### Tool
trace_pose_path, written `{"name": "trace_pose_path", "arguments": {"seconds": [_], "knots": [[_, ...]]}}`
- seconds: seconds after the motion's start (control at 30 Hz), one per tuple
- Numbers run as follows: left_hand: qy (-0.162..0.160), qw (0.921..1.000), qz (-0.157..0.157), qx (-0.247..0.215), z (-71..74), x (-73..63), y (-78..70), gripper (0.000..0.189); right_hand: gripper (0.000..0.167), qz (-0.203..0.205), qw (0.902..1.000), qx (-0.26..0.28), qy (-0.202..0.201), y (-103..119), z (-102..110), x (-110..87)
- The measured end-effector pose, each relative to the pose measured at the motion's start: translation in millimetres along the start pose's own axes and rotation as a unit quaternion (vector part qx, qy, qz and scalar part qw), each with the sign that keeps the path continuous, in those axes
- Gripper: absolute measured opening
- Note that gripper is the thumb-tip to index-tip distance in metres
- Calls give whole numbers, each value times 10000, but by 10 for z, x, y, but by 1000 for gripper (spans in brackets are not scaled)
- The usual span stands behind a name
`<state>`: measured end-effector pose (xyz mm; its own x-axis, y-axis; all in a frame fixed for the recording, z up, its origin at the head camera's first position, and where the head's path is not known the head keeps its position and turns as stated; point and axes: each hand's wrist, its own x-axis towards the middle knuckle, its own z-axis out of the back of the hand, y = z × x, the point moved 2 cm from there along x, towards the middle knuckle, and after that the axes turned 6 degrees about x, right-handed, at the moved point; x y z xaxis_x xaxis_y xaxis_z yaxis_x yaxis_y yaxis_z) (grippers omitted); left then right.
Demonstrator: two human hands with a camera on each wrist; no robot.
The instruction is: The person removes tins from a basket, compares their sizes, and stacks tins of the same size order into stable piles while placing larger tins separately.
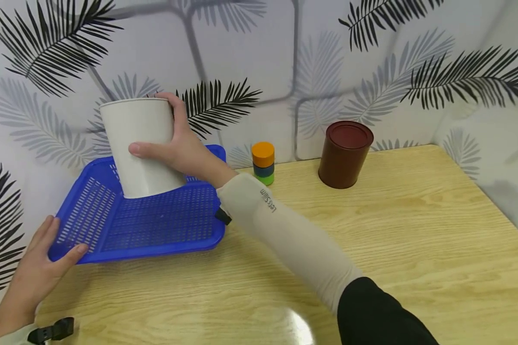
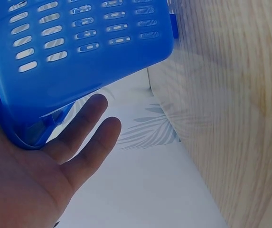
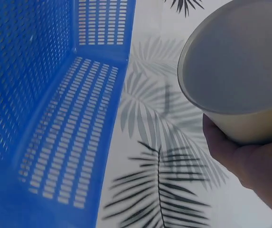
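My right hand (image 1: 177,139) grips a white cylindrical canister (image 1: 142,148) round its side, thumb across the near face. The canister is tilted over the blue plastic basket (image 1: 159,225). In the right wrist view the canister's round grey end (image 3: 240,57) shows, beside the basket's slotted wall (image 3: 74,128). At the basket's front left corner my left hand (image 1: 43,263) holds the rim. Two of its fingers (image 2: 90,142) stretch out beside the basket's outer wall (image 2: 88,61) in the left wrist view; the thumb is hidden there.
A small stack of orange, blue and green round pieces (image 1: 263,163) stands right of the basket, near the wall. Farther right is a dark red can (image 1: 345,155). Everything stands on a wooden table (image 1: 414,230) against a leaf-patterned wall covering (image 1: 250,57).
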<state>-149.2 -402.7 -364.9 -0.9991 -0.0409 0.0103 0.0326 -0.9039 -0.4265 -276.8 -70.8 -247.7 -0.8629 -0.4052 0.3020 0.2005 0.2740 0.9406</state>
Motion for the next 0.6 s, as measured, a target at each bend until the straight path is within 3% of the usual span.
{"name": "trace_pose_path", "arguments": {"seconds": [0.13, 0.27, 0.5, 0.6], "knots": [[31, 10000, 40, 3, -5, -7, 3, 95, 99, 132, 9994, -285, 133, 34, 122, -152], [40, 10000, 35, -5, -9, -17, 1, 95, 101, 496, 9943, -897, 305, 64, 215, -320], [3, 10000, 0, 0, -12, -29, -11, 95, 106, 1880, 9664, -1629, 642, 122, 336, -662], [2, 10000, -4, -15, -9, -25, -10, 96, 107, 2271, 9543, -1809, 704, 133, 392, -789]]}}
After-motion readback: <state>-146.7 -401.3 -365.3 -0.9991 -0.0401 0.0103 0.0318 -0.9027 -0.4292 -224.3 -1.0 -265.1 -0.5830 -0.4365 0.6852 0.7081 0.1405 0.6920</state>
